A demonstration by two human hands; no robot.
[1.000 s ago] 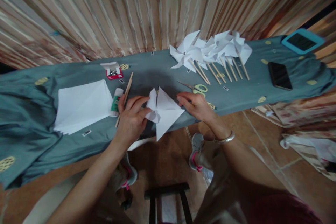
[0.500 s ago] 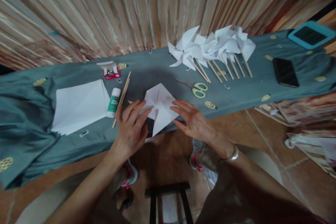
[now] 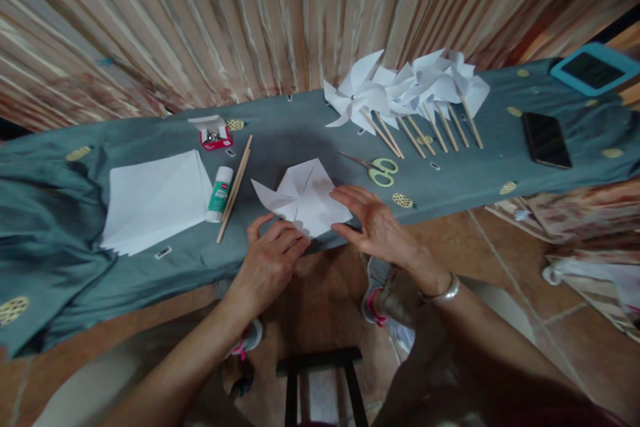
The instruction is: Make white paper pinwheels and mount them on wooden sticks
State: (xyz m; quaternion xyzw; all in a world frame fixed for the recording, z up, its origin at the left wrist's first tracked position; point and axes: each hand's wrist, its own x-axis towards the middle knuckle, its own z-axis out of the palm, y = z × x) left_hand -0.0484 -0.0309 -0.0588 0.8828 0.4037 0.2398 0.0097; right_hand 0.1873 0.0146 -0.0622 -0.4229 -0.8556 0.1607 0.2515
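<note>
White paper [image 3: 316, 195], its near edge pinched by the left hand [image 3: 273, 258], touches the half-spread right hand [image 3: 379, 225].

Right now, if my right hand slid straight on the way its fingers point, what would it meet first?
The folded white paper: your right hand seems to be at its edge, perhaps touching, though depth is hard to judge from this view.

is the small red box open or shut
Open. The red box has its white flap lifted back, and shiny metal bits show inside.
</note>
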